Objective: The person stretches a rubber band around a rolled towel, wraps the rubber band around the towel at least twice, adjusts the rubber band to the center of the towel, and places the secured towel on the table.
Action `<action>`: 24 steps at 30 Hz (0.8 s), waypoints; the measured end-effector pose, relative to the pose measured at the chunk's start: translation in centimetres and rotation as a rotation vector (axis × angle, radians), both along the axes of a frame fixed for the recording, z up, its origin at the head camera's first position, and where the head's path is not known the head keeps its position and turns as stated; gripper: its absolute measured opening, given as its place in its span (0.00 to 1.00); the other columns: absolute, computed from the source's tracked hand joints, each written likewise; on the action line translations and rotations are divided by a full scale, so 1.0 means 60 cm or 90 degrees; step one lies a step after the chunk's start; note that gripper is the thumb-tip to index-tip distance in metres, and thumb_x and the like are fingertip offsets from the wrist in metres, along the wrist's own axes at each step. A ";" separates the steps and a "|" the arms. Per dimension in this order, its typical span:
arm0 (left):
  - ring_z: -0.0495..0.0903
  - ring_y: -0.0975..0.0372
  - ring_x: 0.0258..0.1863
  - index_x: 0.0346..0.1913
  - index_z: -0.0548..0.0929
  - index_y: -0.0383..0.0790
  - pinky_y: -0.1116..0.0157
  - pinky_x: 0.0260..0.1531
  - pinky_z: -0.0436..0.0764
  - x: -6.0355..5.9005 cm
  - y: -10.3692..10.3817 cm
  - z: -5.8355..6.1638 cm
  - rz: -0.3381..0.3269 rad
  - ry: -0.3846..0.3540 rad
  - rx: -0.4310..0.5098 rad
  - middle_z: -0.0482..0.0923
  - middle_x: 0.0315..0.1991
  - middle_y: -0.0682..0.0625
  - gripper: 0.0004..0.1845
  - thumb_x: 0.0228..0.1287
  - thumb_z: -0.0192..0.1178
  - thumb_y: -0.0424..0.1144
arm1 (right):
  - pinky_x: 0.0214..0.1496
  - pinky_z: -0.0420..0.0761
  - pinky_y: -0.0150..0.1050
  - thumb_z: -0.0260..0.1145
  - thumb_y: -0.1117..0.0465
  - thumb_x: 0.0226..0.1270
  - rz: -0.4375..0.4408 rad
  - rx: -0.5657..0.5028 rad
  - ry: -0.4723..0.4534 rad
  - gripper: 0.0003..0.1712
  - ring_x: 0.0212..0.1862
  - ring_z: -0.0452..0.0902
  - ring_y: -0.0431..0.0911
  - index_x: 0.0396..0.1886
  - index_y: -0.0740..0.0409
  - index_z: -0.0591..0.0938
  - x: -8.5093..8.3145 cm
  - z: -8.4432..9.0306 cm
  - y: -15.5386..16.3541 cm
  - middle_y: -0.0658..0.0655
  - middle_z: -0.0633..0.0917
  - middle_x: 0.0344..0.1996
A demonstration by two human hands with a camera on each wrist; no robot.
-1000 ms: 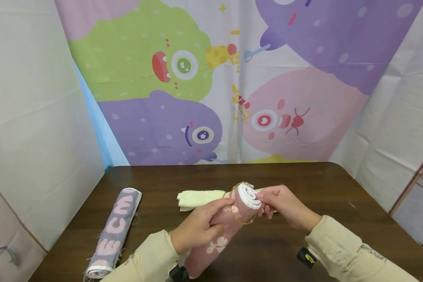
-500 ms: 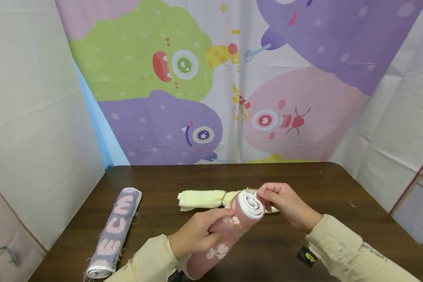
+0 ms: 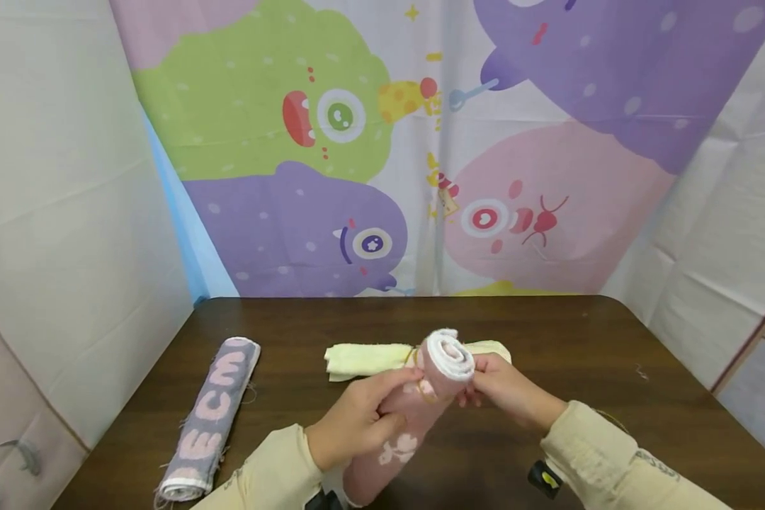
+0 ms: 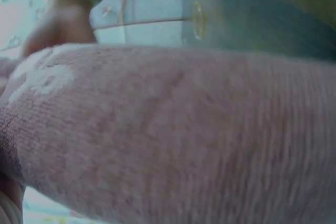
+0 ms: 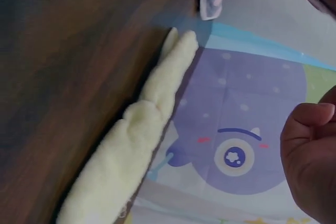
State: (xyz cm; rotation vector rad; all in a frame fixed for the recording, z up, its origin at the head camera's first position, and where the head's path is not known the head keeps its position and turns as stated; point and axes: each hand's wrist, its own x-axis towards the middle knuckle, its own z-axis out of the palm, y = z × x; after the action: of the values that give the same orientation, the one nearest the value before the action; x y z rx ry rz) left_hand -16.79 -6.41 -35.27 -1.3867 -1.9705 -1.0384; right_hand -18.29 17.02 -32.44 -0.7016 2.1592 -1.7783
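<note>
1. pink rolled towel (image 3: pixel 414 404) is held off the counter (image 3: pixel 612 340) at centre near, rolled end tilted up and away; roll looks complete and tight.
2. left hand (image 3: pixel 357 421) has its fingers curled round the middle of the roll, gripping it. the left wrist view is just pink terry filling the frame.
3. right hand (image 3: pixel 503 389) is at the far end of the roll, fingers pinching there; looks like they're on the rubber band (image 3: pixel 421 379), a thin tan loop round the roll just below its end. exact pinch point is too small to confirm.
4. judgement: band is on but sits close to the end, so seating it further down the roll is probably what's left.
5. yellow rolled towel (image 3: pixel 370 358) lies on the counter just behind the hands, apparently already banded at its middle.
6. purple-grey rolled towel (image 3: pixel 213 418) with pink letters lies near left, well apart; can't see any band on it.
</note>
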 end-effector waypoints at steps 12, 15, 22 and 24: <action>0.79 0.50 0.45 0.66 0.65 0.27 0.60 0.44 0.79 0.001 0.015 0.003 0.048 -0.349 0.100 0.75 0.55 0.32 0.31 0.60 0.61 0.26 | 0.23 0.68 0.27 0.65 0.54 0.66 -0.133 0.034 0.639 0.13 0.23 0.67 0.38 0.32 0.60 0.79 0.005 -0.021 -0.020 0.49 0.76 0.23; 0.79 0.51 0.46 0.66 0.64 0.29 0.61 0.45 0.79 0.003 0.017 0.004 0.024 -0.378 0.088 0.75 0.54 0.32 0.31 0.60 0.60 0.26 | 0.27 0.72 0.27 0.63 0.54 0.67 -0.168 0.060 0.754 0.12 0.24 0.72 0.40 0.29 0.58 0.80 -0.001 -0.022 -0.022 0.49 0.79 0.23; 0.74 0.51 0.54 0.68 0.59 0.27 0.63 0.53 0.74 0.004 0.021 -0.003 -0.042 -0.486 0.062 0.68 0.60 0.31 0.32 0.64 0.58 0.30 | 0.29 0.76 0.29 0.69 0.78 0.42 -0.164 0.050 0.701 0.12 0.26 0.77 0.39 0.25 0.60 0.82 0.002 -0.029 -0.022 0.51 0.83 0.22; 0.75 0.51 0.52 0.67 0.61 0.27 0.64 0.50 0.75 0.005 0.025 -0.008 -0.025 -0.499 0.073 0.68 0.60 0.32 0.32 0.62 0.62 0.31 | 0.29 0.76 0.28 0.69 0.79 0.40 -0.160 0.055 0.686 0.13 0.26 0.77 0.38 0.24 0.60 0.82 0.003 -0.031 -0.024 0.51 0.83 0.22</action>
State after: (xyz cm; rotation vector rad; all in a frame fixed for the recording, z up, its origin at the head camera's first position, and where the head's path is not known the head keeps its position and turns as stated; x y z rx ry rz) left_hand -16.51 -4.94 -35.73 -1.0338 -2.3412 -1.8880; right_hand -18.10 15.59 -34.30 -1.7191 3.0427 -1.5459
